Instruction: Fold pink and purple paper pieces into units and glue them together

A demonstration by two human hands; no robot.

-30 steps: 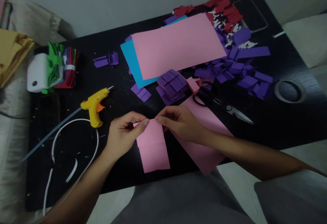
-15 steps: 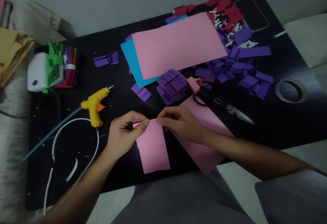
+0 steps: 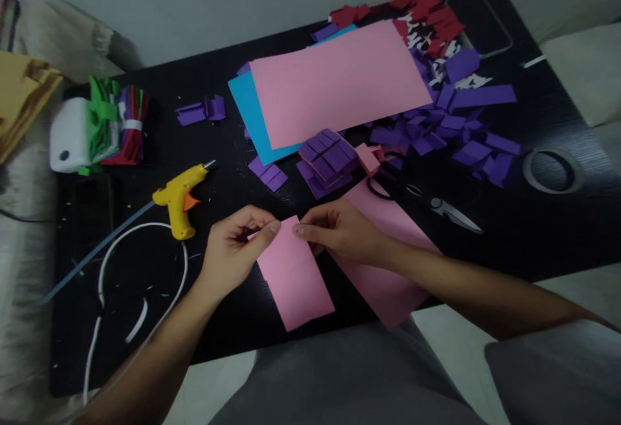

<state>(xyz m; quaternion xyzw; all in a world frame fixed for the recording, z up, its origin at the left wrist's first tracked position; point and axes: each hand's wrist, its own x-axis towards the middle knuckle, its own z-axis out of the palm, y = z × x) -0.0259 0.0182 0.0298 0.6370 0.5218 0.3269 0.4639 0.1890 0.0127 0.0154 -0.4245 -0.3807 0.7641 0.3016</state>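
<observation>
A small rectangular piece of pink paper (image 3: 297,276) hangs between my hands at the table's front. My left hand (image 3: 235,250) pinches its upper left edge between thumb and fingers. Opposite it, my right hand (image 3: 342,232) pinches the upper right corner. Under my right forearm lies a larger pink sheet (image 3: 388,270), reaching past the table's front edge. Black-handled scissors (image 3: 436,204) rest partly on that sheet, blades pointing right. Just beyond my hands sits a stack of purple folded pieces (image 3: 327,160), with a small pink folded piece (image 3: 369,158) beside it.
A yellow glue gun (image 3: 182,195) with its white cable (image 3: 104,270) lies at left. Behind are a large pink sheet (image 3: 339,82) over a blue sheet (image 3: 250,111). Purple scraps (image 3: 446,124), red scraps (image 3: 436,17) and a tape roll (image 3: 553,171) lie to the right.
The pink paper piece has turned, its lower end swinging to the right. The crease across its middle no longer shows. Both hands keep their pinch at nearly the same place.
</observation>
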